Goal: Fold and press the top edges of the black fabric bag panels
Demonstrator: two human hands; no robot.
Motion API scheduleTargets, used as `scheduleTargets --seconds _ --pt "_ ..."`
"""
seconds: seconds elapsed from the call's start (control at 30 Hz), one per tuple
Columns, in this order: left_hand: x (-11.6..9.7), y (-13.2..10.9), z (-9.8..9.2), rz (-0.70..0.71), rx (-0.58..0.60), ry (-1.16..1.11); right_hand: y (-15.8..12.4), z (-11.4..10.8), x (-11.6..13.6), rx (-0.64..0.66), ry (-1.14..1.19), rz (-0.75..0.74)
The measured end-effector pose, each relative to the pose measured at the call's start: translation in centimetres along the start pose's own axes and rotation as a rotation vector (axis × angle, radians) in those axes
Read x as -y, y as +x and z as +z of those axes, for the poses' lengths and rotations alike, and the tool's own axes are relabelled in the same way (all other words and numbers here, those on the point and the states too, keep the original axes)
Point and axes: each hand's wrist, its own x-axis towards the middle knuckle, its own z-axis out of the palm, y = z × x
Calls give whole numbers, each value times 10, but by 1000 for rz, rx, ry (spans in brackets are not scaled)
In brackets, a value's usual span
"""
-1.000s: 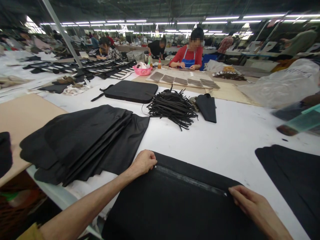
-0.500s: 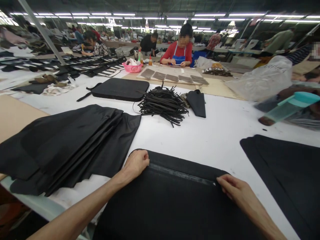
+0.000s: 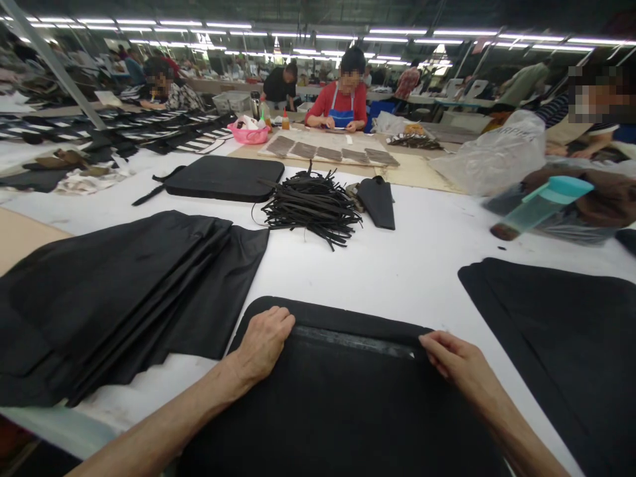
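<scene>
A white worktop (image 3: 402, 265) is stretching away from the wearer, and a black panel (image 3: 342, 404) is lying at its near edge, in the middle, with a shiny strip (image 3: 355, 340) running across it near the panel's far side. The left hand (image 3: 263, 343) is resting on the panel at the strip's left end, fingers curled nearly closed; its fingertips are hiding, so I cannot tell whether they are gripping. The right hand (image 3: 454, 358) is pinching the panel beside the strip's right end, thumb and forefinger together. Overlapping black pieces (image 3: 114, 285) are covering the worktop's near left corner, and more black sheets (image 3: 551, 331) are lying toward the near right. Farther in, a bundle of black strips (image 3: 313, 205) is sitting beside a rounded black pad (image 3: 218, 177), while a teal-lidded bottle (image 3: 544, 202) is occupying the right side. Toward the far edge, a pink basket (image 3: 248, 134) is standing near a co-worker in red (image 3: 325, 103), who is bending over the work. Overhead, rows of tube lights (image 3: 397, 31) are glowing across a wide, busy workroom.
</scene>
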Motion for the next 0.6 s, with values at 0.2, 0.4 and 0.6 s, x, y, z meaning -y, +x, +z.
scheduleTargets --seconds 0.2,0.4,0.6 --pt "-7 -17 8 112 -33 141 -4 2 3 -55 -72 -26" --pt "-15 -22 24 88 -76 306 -1 10 -5 -74 -291 -14" --pt "-21 -17 16 75 -34 310 0 10 -2 -72 -330 -28"
